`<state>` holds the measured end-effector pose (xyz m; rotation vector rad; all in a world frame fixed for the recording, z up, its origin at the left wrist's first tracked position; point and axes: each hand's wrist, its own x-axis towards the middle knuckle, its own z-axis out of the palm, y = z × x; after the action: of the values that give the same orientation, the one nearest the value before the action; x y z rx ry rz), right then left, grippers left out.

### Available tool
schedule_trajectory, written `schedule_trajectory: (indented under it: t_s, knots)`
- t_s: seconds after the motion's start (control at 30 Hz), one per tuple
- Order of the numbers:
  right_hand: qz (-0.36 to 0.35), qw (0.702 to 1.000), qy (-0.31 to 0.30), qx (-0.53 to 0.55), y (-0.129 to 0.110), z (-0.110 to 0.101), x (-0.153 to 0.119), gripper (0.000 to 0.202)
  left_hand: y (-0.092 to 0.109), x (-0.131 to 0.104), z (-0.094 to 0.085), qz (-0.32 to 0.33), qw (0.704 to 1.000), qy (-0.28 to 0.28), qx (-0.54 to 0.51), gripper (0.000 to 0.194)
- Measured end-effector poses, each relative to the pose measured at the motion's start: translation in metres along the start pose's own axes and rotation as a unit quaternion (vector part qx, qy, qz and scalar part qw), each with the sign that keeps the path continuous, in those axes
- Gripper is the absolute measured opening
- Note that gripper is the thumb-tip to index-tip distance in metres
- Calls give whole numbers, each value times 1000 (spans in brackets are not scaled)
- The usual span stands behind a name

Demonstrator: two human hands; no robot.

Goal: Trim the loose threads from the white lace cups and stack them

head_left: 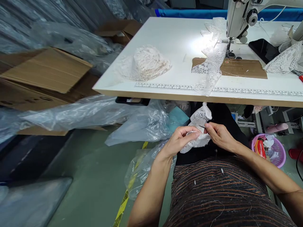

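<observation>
Over the person's lap (230,132), just before the front edge of the tabletop (175,34), lies the white lace (200,116), which seems to continue upward over this edge toward the sewing machine (236,19). For good work here, I think the lace should be spread flat and lightly tight, without pulling on the upper part. The point of the thin dark tool (202,127) should go shallow, because the open pattern may easily catch and tear. The left hand (180,138) has its thumb and forefinger nearly closed, pinching the lace. The right hand (220,135) grips the tool between thumb and forefinger; whether its other, curled fingers also press the lace, I cannot tell.
</observation>
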<state>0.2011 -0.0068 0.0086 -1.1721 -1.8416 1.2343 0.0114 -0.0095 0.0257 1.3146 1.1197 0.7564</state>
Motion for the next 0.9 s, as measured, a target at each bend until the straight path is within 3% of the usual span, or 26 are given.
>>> schedule_trajectory:
  t_s: [0.4,0.63,0.77,0.9]
  knots:
    - [-46,998,16,-41,-8,2,-5,49,-1,4,1,-50,993,3,-106,28]
    - [-15,998,20,-55,-2,6,0,45,-2,7,5,-68,993,6,-92,28]
    - [13,997,81,-3,9,4,0,44,-5,10,5,-77,995,1,-66,30]
    - [23,975,215,59,28,-2,9,39,-10,15,3,-64,998,9,-15,30]
